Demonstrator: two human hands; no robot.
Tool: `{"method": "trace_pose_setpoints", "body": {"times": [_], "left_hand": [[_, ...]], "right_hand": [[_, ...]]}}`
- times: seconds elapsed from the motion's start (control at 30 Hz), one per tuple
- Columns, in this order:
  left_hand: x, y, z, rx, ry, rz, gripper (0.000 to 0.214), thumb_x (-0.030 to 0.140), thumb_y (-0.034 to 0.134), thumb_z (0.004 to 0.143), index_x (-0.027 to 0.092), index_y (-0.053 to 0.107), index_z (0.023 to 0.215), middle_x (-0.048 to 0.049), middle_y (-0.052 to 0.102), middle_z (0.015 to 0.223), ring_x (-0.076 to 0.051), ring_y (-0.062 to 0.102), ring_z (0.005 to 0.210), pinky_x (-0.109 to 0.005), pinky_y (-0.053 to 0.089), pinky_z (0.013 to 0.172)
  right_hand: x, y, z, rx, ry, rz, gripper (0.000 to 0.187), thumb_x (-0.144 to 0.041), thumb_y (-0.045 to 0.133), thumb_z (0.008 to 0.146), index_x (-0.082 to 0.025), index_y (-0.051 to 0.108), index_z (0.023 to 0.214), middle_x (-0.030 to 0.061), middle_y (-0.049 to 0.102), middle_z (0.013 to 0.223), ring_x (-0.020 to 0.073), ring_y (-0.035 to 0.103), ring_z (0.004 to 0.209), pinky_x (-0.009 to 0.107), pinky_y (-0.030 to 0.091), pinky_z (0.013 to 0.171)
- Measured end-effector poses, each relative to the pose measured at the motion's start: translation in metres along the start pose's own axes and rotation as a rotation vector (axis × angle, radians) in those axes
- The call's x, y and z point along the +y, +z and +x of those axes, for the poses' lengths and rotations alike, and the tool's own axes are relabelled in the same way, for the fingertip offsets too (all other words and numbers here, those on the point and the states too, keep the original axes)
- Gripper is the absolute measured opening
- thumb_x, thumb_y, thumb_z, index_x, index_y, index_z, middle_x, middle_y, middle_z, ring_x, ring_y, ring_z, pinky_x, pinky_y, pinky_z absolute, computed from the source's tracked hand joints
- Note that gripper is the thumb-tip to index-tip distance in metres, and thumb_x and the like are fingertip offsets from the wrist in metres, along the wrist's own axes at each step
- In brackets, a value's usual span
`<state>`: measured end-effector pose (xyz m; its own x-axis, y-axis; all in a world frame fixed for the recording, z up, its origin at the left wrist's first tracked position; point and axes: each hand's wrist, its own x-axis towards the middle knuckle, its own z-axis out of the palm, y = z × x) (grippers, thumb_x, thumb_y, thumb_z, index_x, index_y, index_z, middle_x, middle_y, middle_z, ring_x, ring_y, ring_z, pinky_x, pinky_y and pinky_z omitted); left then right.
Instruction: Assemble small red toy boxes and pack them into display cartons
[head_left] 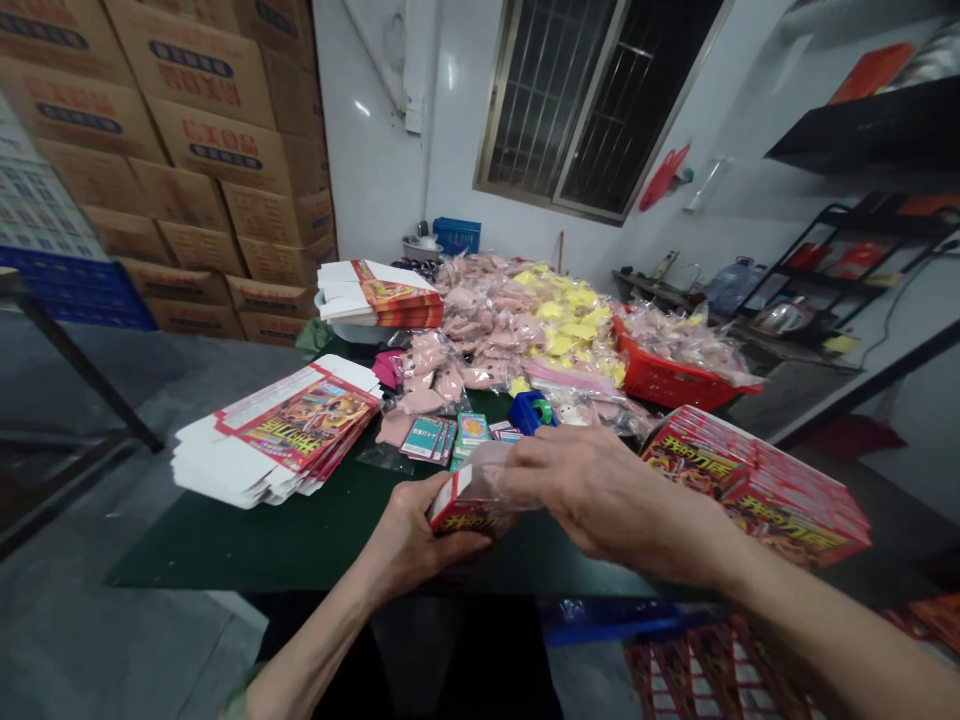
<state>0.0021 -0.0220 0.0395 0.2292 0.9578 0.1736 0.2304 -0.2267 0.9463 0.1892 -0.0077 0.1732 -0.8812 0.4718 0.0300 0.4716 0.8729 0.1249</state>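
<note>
My left hand is wrapped round a small red printed carton, tilted above the table's near edge. My right hand has its fingers closed on a clear plastic bag at the carton's open end; what the bag contains is hidden. Just beyond the carton lie teal cards, a yellow-and-green card pack and a blue tape dispenser with green tape. On the left is a stack of flat, unfolded cartons. Filled cartons stand in rows by my right forearm.
Bagged pink and yellow soft pieces heap up at the back of the green table. A red basket holds more bags. More flat cartons lie behind. Brown shipping boxes line the left wall.
</note>
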Motion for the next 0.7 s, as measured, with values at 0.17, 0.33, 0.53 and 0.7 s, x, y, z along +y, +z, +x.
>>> {"method": "trace_pose_setpoints", "body": {"times": [0.17, 0.33, 0.53, 0.7], "left_hand": [[-0.004, -0.005, -0.001, -0.073, 0.019, -0.166, 0.03, 0.033, 0.074, 0.065, 0.012, 0.063, 0.084, -0.0001, 0.066, 0.073, -0.014, 0.058, 0.064, -0.022, 0.047, 0.06], [-0.012, -0.01, -0.004, 0.001, 0.007, -0.161, 0.03, 0.032, 0.076, 0.063, 0.012, 0.065, 0.083, 0.0003, 0.068, 0.072, -0.014, 0.059, 0.063, -0.022, 0.047, 0.06], [-0.018, -0.012, -0.005, 0.032, -0.032, -0.242, 0.036, 0.03, 0.076, 0.063, 0.013, 0.066, 0.093, -0.002, 0.072, 0.08, -0.016, 0.065, 0.07, -0.024, 0.051, 0.066], [-0.015, -0.011, -0.006, -0.014, -0.043, -0.267, 0.038, 0.031, 0.075, 0.063, 0.012, 0.066, 0.095, -0.0043, 0.073, 0.084, -0.02, 0.067, 0.074, -0.029, 0.054, 0.069]], "right_hand": [[-0.01, -0.007, 0.012, -0.026, -0.007, -0.04, 0.024, -0.006, 0.053, 0.076, -0.02, 0.059, 0.094, 0.0008, 0.064, 0.087, 0.0155, 0.054, 0.073, 0.028, 0.032, 0.059], [-0.02, 0.004, 0.019, 0.242, 0.05, -0.157, 0.036, -0.011, 0.052, 0.082, -0.016, 0.051, 0.117, 0.0087, 0.061, 0.103, 0.0207, 0.056, 0.087, 0.03, 0.043, 0.067], [-0.004, 0.026, 0.014, 0.473, 0.152, -0.098, 0.068, -0.029, 0.06, 0.081, -0.019, 0.026, 0.139, 0.0159, 0.043, 0.125, 0.0282, 0.044, 0.114, 0.04, 0.046, 0.087], [-0.004, 0.043, 0.021, 0.595, 0.096, -0.238, 0.047, -0.021, 0.044, 0.089, -0.023, 0.031, 0.135, 0.0123, 0.048, 0.11, 0.0227, 0.048, 0.098, 0.037, 0.046, 0.077]]}}
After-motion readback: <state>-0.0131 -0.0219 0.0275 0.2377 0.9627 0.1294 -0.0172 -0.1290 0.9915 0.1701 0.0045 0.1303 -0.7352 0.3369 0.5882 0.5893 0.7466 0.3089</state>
